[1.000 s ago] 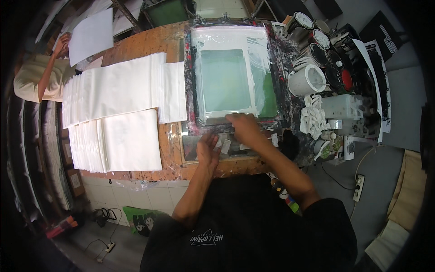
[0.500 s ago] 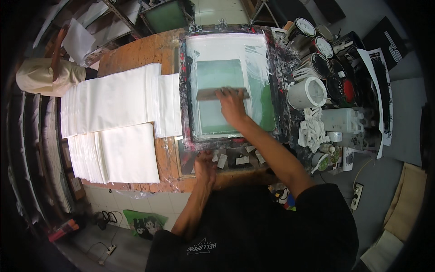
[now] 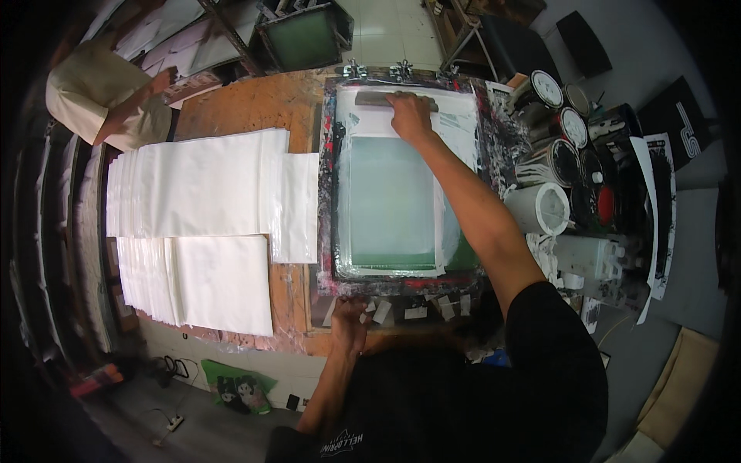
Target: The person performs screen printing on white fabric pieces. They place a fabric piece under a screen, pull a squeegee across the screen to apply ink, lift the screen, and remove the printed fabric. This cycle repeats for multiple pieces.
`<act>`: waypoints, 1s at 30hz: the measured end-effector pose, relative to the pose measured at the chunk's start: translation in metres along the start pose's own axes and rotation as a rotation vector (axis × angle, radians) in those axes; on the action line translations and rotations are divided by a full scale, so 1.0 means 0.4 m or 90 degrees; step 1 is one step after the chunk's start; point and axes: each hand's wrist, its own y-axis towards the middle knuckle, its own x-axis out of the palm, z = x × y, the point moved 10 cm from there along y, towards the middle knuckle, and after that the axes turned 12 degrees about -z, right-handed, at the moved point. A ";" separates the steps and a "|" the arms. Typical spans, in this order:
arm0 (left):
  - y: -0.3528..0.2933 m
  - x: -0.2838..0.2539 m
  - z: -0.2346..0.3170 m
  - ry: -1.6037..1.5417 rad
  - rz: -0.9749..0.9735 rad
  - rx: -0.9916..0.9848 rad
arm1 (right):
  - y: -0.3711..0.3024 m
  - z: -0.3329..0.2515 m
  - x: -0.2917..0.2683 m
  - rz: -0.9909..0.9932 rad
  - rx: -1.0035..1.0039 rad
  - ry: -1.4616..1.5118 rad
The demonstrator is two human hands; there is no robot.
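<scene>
My right hand (image 3: 411,116) grips a squeegee (image 3: 374,99), its fingers closed over the long flat bar. The squeegee lies across the far end of a printing screen (image 3: 392,204), on a band of white ink. The screen's mesh is pale green, with a darker green strip at its near end and white ink smeared on the right side. My left hand (image 3: 350,320) is at the near edge of the ink-stained screen frame (image 3: 409,287), fingers curled. Whether it grips the frame is hard to see.
White bag-like sheets (image 3: 216,181) lie stacked on the wooden table (image 3: 231,104) to the left. Ink cans (image 3: 557,158) and a white bucket (image 3: 540,208) crowd the right. Clamps (image 3: 401,71) hold the frame's far edge. Another person (image 3: 100,96) stands at the far left.
My right hand has pushed the squeegee away from me, from mid-screen to the far end. My left hand stays by the near frame edge. The view has shifted, and the other person's arm has moved.
</scene>
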 end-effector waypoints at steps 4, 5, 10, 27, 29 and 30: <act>-0.014 0.031 0.022 -0.043 -0.053 0.011 | -0.029 0.032 -0.020 -0.133 0.044 0.093; 0.000 0.029 0.029 -0.026 -0.082 0.030 | -0.039 0.045 -0.045 -0.010 -0.009 0.152; 0.019 -0.006 0.054 0.052 -0.163 0.099 | -0.233 -0.036 -0.128 -0.170 -0.028 0.204; -0.153 0.414 0.452 0.175 -0.400 0.403 | -0.633 -0.368 -0.658 0.227 -0.215 -0.007; -0.091 0.433 0.524 0.455 -0.287 0.500 | -0.554 -0.352 -0.724 0.194 -0.203 -0.006; -0.055 0.444 0.555 0.628 -0.191 0.523 | -0.513 -0.345 -0.751 0.142 -0.185 0.014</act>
